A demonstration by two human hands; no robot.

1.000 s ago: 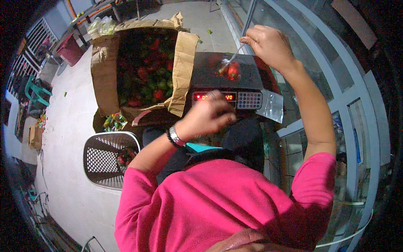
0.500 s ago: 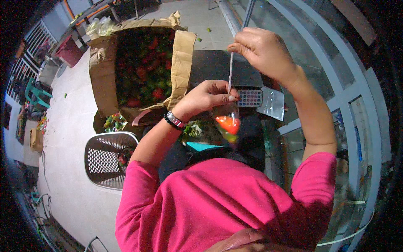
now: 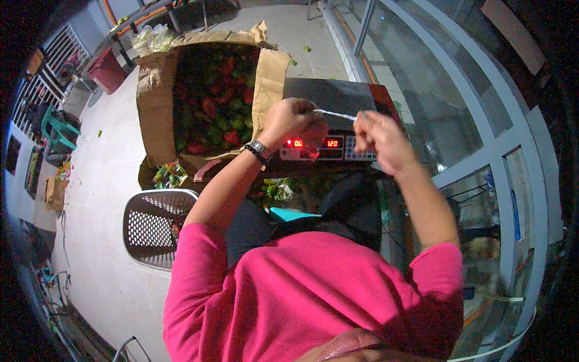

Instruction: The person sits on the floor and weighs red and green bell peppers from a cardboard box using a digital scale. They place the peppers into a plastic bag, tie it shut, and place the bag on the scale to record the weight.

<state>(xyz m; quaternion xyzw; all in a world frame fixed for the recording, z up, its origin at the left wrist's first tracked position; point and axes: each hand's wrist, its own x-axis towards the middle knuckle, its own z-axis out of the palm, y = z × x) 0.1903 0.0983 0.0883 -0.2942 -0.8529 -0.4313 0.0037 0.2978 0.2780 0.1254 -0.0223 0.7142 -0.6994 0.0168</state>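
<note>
Between my hands the neck of a clear plastic bag point(image 3: 336, 114) is twisted into a thin rope and stretched roughly level. My left hand point(image 3: 289, 122) is closed around the bag end of the twist. My right hand point(image 3: 384, 142), slightly blurred, is closed on the other end. The bag's body is hard to make out beneath my left hand, and its contents are largely hidden. Behind my hands stands a digital scale point(image 3: 329, 93) with a dark platform, a lit red display and a keypad.
Left of the scale, an open cardboard box point(image 3: 271, 75) holds many red and green peppers point(image 3: 214, 102). A perforated plastic basket point(image 3: 148, 229) stands on the floor at my left. A glass-paned frame point(image 3: 476, 163) runs along my right. Farther left are a red bucket point(image 3: 107, 71) and a green chair point(image 3: 59, 130).
My right hand has come down and rightward, turning the twisted neck from upright to nearly level. My left hand has moved slightly up and left. The orange and green peppers in the bag are now obscured.
</note>
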